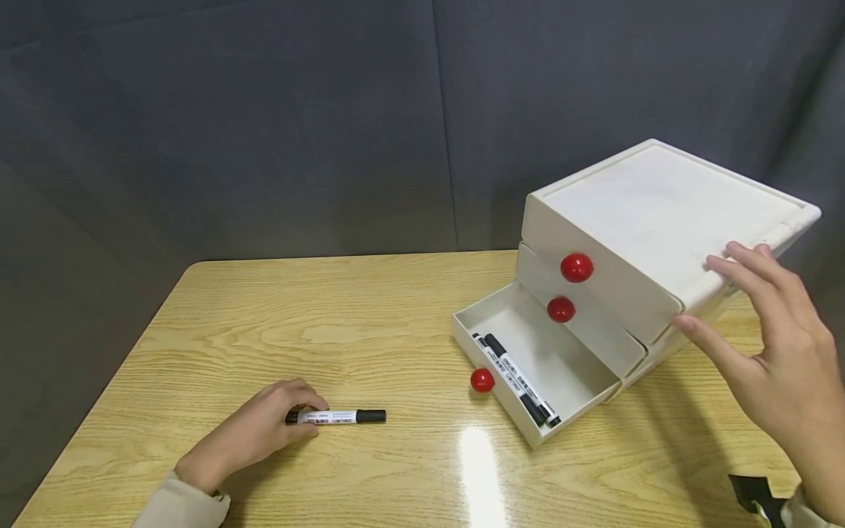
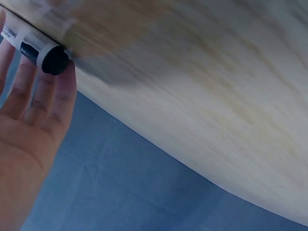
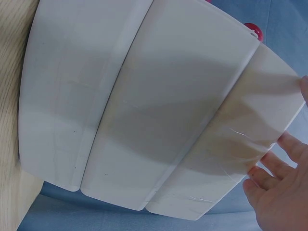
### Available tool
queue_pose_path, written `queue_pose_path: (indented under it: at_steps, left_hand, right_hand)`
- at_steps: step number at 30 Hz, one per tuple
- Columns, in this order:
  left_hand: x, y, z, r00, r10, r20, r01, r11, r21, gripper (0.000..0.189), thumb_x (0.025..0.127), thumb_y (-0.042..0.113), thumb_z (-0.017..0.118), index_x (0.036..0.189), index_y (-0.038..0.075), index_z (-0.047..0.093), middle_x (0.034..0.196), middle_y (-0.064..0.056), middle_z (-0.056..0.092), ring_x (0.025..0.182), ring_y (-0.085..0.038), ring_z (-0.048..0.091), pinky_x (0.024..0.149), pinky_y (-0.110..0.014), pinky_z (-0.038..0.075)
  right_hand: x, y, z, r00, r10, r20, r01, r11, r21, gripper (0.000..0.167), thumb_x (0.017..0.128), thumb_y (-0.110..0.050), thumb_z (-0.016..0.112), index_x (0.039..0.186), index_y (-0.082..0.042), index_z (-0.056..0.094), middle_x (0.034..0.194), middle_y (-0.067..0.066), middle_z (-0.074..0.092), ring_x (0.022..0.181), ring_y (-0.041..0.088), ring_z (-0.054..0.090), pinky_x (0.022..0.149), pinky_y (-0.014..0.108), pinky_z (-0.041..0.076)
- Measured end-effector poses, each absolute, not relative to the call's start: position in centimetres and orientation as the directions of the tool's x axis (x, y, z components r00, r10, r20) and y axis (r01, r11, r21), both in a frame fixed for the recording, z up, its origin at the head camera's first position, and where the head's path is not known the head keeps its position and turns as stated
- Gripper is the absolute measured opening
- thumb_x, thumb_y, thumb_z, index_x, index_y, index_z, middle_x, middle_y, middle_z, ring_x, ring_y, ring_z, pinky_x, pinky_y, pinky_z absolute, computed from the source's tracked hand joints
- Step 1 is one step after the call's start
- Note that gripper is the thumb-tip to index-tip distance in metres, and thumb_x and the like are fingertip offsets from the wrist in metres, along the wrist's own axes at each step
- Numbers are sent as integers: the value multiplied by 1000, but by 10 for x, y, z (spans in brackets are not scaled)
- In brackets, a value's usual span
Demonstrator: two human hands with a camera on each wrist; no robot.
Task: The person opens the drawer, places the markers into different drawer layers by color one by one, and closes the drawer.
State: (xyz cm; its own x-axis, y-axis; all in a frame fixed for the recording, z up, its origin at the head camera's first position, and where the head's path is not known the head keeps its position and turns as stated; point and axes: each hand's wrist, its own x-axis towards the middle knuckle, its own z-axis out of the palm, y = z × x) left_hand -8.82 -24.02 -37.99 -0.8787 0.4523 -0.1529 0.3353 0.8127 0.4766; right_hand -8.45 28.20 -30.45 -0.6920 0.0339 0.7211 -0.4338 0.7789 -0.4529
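My left hand (image 1: 264, 424) is low over the table, thumb and fingers on either side of a black-and-white marker (image 1: 335, 417), pinching it near its left end. In the left wrist view the fingers lie along the marker (image 2: 30, 42), its black end towards the camera. At the right, my right hand (image 1: 785, 345) rests its spread fingertips on the side and top edge of a white drawer unit (image 1: 673, 198). The bottom drawer (image 1: 561, 359) is pulled out, and several similar markers (image 1: 515, 375) lie in it along its front wall.
Red round knobs (image 1: 577, 268) mark the drawer fronts; the upper two drawers are closed. The wooden table (image 1: 317, 323) ends at a dark grey curtain (image 1: 317, 132). A black object (image 1: 752, 490) is at the lower right, beside my right sleeve.
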Motion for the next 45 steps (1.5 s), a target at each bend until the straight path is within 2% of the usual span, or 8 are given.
queue_pose_path:
  at_steps: [7,14,20,25,34,40,45]
  left_hand:
    - [-88,-242,-381,-875,468,-125,369,810,456,21,85,10,76,103,19,74,98,10,67,79,0,50,67,-22,49]
    - [-89,-241,-380,-888,444,-117,353,824,443,20,85,8,75,99,22,74,92,14,66,76,1,49,66,-20,47]
    - [-90,-238,-379,-892,445,-83,365,815,450,20,87,7,74,99,23,74,89,14,64,75,0,49,65,-19,46]
    - [-93,-231,-377,-889,455,-48,395,815,423,21,87,9,75,103,22,74,94,13,66,78,1,51,67,-21,48]
    - [-100,-215,-374,-875,484,-33,431,807,403,22,88,10,74,107,20,73,103,9,70,87,-3,59,73,-26,53]
    - [-103,-206,-372,-867,498,-18,450,797,402,22,88,10,74,108,19,74,104,8,70,86,-2,58,72,-25,53]
    - [-106,-198,-371,-859,512,14,476,787,392,23,88,11,74,109,20,73,106,8,70,93,-5,62,77,-29,56]
  right_hand:
    - [-84,282,-304,-688,38,725,-435,777,-454,85,80,-72,61,129,-3,64,146,15,53,148,13,34,118,12,23]
    - [-84,282,-304,-695,33,719,-433,779,-454,86,79,-72,61,131,-4,63,146,17,53,148,15,33,119,14,22]
    - [-84,282,-304,-712,33,701,-418,783,-461,78,82,-65,66,133,-7,62,147,15,51,149,17,32,121,18,21]
    - [-83,283,-304,-722,38,690,-410,780,-472,68,84,-53,73,134,-8,61,149,12,51,149,16,31,122,20,21]
    - [-82,283,-304,-725,41,688,-409,778,-477,66,84,-50,74,134,-8,61,148,13,51,149,18,31,123,20,20]
    - [-83,283,-304,-716,33,697,-418,780,-466,73,83,-59,70,134,-7,62,147,14,52,149,19,32,122,19,21]
    - [-84,283,-304,-710,30,703,-419,784,-457,76,82,-64,67,133,-7,62,147,15,52,149,18,32,121,17,21]
